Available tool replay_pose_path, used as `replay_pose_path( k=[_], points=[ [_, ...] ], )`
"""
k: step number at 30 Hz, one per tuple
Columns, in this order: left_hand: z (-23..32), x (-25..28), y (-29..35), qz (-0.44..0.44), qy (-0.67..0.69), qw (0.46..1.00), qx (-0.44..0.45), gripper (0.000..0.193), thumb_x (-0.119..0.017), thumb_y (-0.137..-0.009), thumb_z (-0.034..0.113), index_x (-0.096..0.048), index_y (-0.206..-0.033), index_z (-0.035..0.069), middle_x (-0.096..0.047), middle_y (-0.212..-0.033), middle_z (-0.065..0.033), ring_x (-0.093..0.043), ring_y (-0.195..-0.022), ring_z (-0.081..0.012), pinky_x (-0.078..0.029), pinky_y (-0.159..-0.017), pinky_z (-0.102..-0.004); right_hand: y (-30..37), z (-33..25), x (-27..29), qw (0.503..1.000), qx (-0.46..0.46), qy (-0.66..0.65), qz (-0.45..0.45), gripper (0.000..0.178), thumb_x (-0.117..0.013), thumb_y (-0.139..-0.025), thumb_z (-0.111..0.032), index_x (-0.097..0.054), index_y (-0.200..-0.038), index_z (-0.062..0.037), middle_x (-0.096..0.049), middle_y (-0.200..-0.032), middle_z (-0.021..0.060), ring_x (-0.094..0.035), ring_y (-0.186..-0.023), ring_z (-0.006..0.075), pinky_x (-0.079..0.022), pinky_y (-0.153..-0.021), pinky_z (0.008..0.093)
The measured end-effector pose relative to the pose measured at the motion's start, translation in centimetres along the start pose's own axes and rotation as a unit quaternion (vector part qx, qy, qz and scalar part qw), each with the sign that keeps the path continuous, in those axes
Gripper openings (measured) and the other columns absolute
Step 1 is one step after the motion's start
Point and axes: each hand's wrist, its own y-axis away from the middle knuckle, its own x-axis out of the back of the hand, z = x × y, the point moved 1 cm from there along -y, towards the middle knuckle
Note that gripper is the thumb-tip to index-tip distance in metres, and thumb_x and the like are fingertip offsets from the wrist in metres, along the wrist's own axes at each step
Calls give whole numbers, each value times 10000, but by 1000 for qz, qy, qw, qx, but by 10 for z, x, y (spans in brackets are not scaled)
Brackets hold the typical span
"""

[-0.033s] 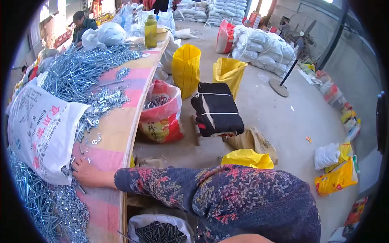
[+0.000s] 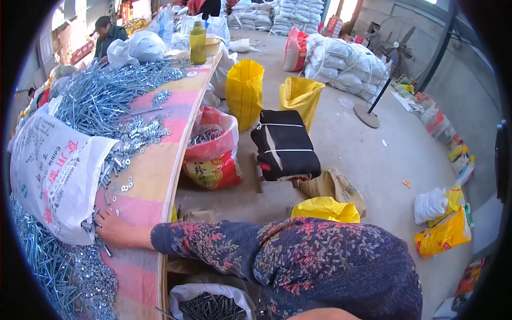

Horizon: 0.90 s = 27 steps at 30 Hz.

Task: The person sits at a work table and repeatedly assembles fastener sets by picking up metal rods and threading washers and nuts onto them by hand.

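My right hand [image 2: 120, 231], in a dark floral sleeve, rests on the table at the mouth of a white woven sack [image 2: 56, 168]. Its fingers are curled beside short metal tubes [image 2: 87, 224] spilling from that mouth; anything inside the fingers is hidden. One loose metal piece [image 2: 108, 250] lies just under the hand. Small nuts [image 2: 95, 274] are heaped nearer me, next to a pile of long bolts [image 2: 34, 253]. Beyond the sack spread more long bolts [image 2: 98, 93] and loose washers [image 2: 127, 187]. My left hand is out of view.
The table edge [image 2: 178, 160] runs away from me. Beside it stand a red-and-white sack [image 2: 214, 168] of metal parts, yellow sacks [image 2: 244, 96], a tied black bundle [image 2: 285, 141] and a white sack [image 2: 240, 294] of dark bolts. A green bottle [image 2: 198, 42] stands far along; a person [image 2: 109, 37] works beyond.
My right hand stays where it was at the sack mouth. The partly visible person in red and dark clothing at the far back has shifted slightly.
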Motion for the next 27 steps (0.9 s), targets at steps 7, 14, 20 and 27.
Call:
replay_pose_path(
  k=[7,14,20,27],
  points=[
    [-5,7,-9,15,-4,1000,-10,238,-427,-1001,251,-496,-847,83,-334,-551,40,-308,-476,-76,-270,-456,-239,-7,-23,17,988,23,-47,145,146,-640,-644,-168,-615,-687,-30,-537,-970,175,-479,-964,339,-374,-867,453],
    [-7,3,-15,21,-13,999,-24,207,-437,-995,224,-512,-880,69,-335,-563,50,-311,-470,-63,-275,-443,-227,-8,-11,4,987,68,-130,66,204,-675,-662,-160,-560,-767,-28,-544,-888,127,-502,-895,296,-381,-805,422],
    [-12,10,-6,48,-15,998,-43,184,-444,-990,200,-526,-908,57,-336,-573,59,-315,-464,-52,-280,-432,-218,-3,-11,-10,991,18,-128,35,188,-638,-655,-117,-536,-788,-32,-548,-820,137,-531,-836,310,-402,-758,426],
    [-33,94,47,152,49,978,-131,163,-454,-985,173,-542,-940,43,-338,-584,69,-318,-458,-39,-285,-419,-207,-14,-18,-16,982,17,-155,107,82,-588,-680,-56,-588,-756,-25,-582,-801,191,-582,-822,364,-450,-735,462]
  ],
)
